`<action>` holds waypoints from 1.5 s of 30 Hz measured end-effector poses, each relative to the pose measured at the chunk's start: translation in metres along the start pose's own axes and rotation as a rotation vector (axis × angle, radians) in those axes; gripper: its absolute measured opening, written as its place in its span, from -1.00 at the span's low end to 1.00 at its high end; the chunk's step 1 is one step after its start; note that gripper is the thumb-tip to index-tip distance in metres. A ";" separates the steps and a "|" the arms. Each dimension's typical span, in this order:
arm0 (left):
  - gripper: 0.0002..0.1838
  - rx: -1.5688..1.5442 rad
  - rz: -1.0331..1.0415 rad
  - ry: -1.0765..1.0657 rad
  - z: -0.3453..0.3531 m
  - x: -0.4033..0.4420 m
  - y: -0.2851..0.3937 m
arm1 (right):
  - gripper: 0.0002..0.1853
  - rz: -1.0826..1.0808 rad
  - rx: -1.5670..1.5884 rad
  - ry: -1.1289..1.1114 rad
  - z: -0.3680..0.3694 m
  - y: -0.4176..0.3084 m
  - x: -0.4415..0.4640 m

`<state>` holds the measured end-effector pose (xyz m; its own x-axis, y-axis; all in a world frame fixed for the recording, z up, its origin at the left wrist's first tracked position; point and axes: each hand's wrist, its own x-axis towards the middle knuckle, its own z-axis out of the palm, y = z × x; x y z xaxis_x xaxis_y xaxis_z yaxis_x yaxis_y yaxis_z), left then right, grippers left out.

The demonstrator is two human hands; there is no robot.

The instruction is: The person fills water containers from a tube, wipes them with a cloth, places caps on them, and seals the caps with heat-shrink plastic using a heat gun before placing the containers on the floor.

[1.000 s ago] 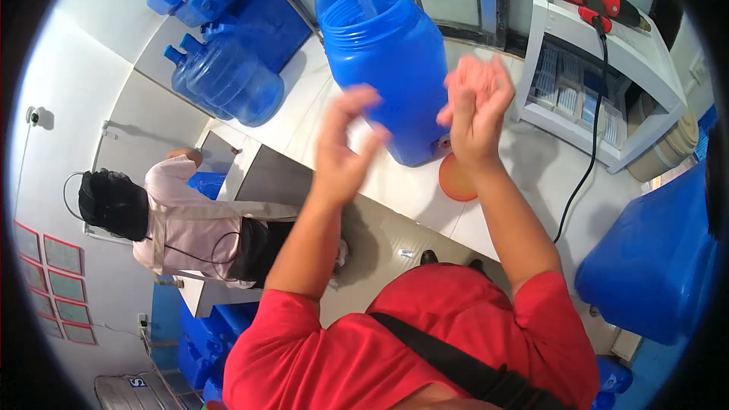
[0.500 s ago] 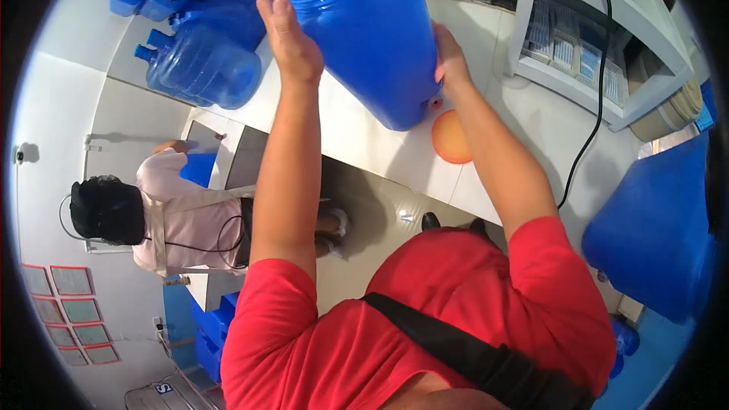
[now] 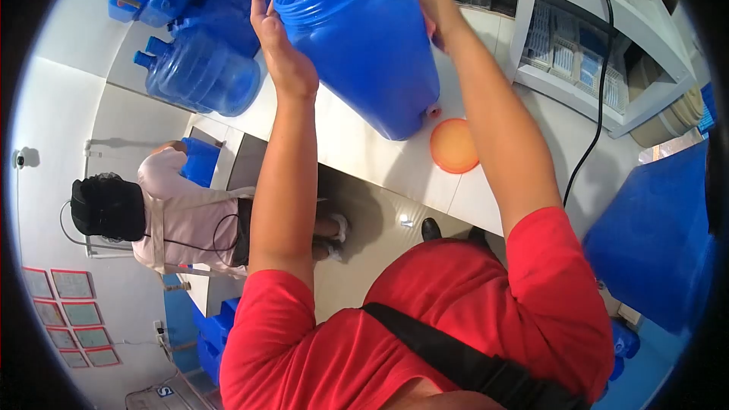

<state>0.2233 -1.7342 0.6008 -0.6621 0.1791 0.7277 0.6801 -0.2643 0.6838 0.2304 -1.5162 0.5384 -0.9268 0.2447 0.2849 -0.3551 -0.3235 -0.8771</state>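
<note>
Half a second on, the open left hand (image 3: 288, 61) still flanks the blue container (image 3: 368, 61) on the counter (image 3: 348, 135), while the right hand (image 3: 433, 4) has slid higher up its opposite side, grip unclear, apparently steadying it between the two.

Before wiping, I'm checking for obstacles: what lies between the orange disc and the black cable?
In the head view, the right forearm crosses there; from it to the black cable, the white counter is bare.
</note>
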 end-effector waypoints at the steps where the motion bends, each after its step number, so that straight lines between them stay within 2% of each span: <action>1: -0.10 -0.022 -0.011 -0.008 -0.001 0.000 0.001 | -0.45 0.057 0.000 0.050 -0.014 0.035 0.003; 3: -0.16 -0.014 -0.006 0.025 0.001 0.000 -0.001 | -0.45 0.281 -0.204 0.130 -0.036 0.058 -0.017; 4: -0.21 -0.004 -0.003 0.063 0.002 0.001 -0.003 | -0.46 0.422 -0.412 0.101 -0.045 0.054 -0.036; 5: -0.21 -0.006 -0.006 0.057 0.002 0.000 -0.004 | -0.46 0.422 -0.409 0.107 -0.060 0.068 -0.035; 7: -0.23 0.045 0.004 0.054 0.001 0.002 -0.005 | -0.56 0.006 -1.065 0.082 -0.087 0.112 -0.017; 8: -0.23 0.043 0.006 0.048 0.002 0.002 -0.005 | -0.56 0.003 -1.064 0.089 -0.086 0.104 -0.008; 10: -0.25 -0.026 -0.042 0.057 0.002 0.001 -0.004 | -0.70 -0.247 -1.254 0.085 -0.078 0.088 0.012; 11: -0.25 -0.023 -0.041 0.057 0.001 0.001 -0.004 | -0.70 -0.249 -1.251 0.083 -0.077 0.087 0.024; 13: -0.24 0.056 -0.024 0.042 0.001 0.002 -0.006 | -0.74 -0.346 -1.573 0.033 -0.074 0.087 0.046; 14: -0.24 0.061 -0.024 0.046 0.001 0.003 -0.007 | -0.74 -0.347 -1.570 0.027 -0.075 0.087 0.052; 16: -0.20 -0.002 -0.023 0.036 0.000 0.003 -0.009 | -0.66 -0.202 -1.695 -0.174 -0.066 0.070 0.059; 20: -0.16 -0.011 -0.016 0.049 0.000 0.001 -0.008 | -0.64 -0.215 -1.758 -0.248 -0.076 0.081 0.068; 22: -0.13 -0.038 -0.014 0.048 0.000 0.001 -0.011 | -0.68 -0.259 -1.692 -0.130 -0.081 0.084 0.063; 27: -0.11 -0.008 -0.016 0.082 0.005 -0.001 -0.005 | -0.68 -0.265 -1.796 -0.080 -0.095 0.078 0.032; 28: -0.11 -0.021 -0.014 0.080 0.005 -0.001 -0.006 | -0.66 -0.199 -1.800 -0.061 -0.096 0.081 0.029; 29: -0.11 -0.031 -0.011 0.077 0.006 -0.002 -0.008 | -0.65 -0.135 -1.800 -0.043 -0.099 0.085 0.028; 33: -0.10 -0.028 0.004 0.089 0.006 -0.003 -0.006 | -0.68 -0.167 -1.633 0.091 -0.099 0.078 0.026; 35: -0.11 0.023 0.002 0.085 0.006 -0.003 -0.005 | -0.70 -0.046 -0.941 0.103 -0.075 0.039 0.038; 37: -0.11 -0.005 0.020 0.079 0.007 0.000 -0.007 | -0.66 0.010 -0.239 0.211 -0.024 -0.028 0.034; 39: -0.11 -0.029 0.021 0.069 0.007 -0.003 -0.008 | -0.38 -0.067 -0.129 -0.071 -0.001 -0.066 0.048; 40: -0.11 -0.020 0.016 0.068 0.006 -0.001 -0.006 | -0.38 -0.065 -0.128 -0.069 0.014 -0.078 0.047; 41: -0.10 -0.009 0.009 0.068 0.005 -0.002 -0.005 | -0.54 -0.033 -0.220 -0.104 0.031 -0.086 0.042; 43: -0.09 -0.002 0.006 0.075 0.005 -0.003 -0.003 | -0.60 -0.005 -0.311 -0.138 0.036 -0.083 0.030; 45: -0.09 -0.002 0.010 0.091 0.006 -0.003 -0.004 | -0.62 -0.330 -0.099 -0.243 0.022 -0.065 0.020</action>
<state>0.2245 -1.7281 0.5968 -0.6812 0.0900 0.7265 0.6861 -0.2677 0.6765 0.2326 -1.5109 0.6096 -0.7716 0.0940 0.6291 -0.6350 -0.1719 -0.7531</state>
